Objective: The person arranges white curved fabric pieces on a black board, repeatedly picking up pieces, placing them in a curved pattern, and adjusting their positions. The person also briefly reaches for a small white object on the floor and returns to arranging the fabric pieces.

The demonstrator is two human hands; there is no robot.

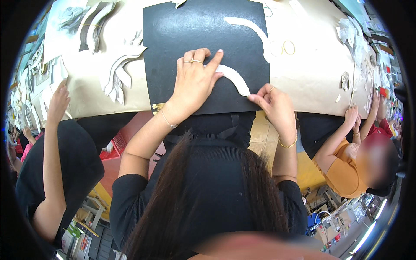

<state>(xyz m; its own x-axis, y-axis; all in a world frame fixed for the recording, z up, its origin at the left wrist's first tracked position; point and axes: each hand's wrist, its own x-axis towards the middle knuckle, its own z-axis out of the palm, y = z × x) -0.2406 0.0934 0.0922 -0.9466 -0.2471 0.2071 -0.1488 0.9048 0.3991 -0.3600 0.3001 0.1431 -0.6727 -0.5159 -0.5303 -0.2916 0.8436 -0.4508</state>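
Observation:
A curved white strip [235, 79] lies on a black mat [173, 26] in front of me. My left hand [194, 80] rests over its left end, fingers and thumb spread, covering that end. At the strip's lower right tip, near the mat's front edge, the thumb and finger of my right hand [274, 104] close on it in a pinch. Farther off, a second curved white strip [253, 28] lies across the mat's right edge.
Bundled curved strips [93, 28] and a loose pile of strips [119, 76] lie left on brown paper [312, 47]. An elastic band [289, 47] is on the right. Co-workers' hands [59, 102] reach the table from both sides. A red crate [113, 147] stands below.

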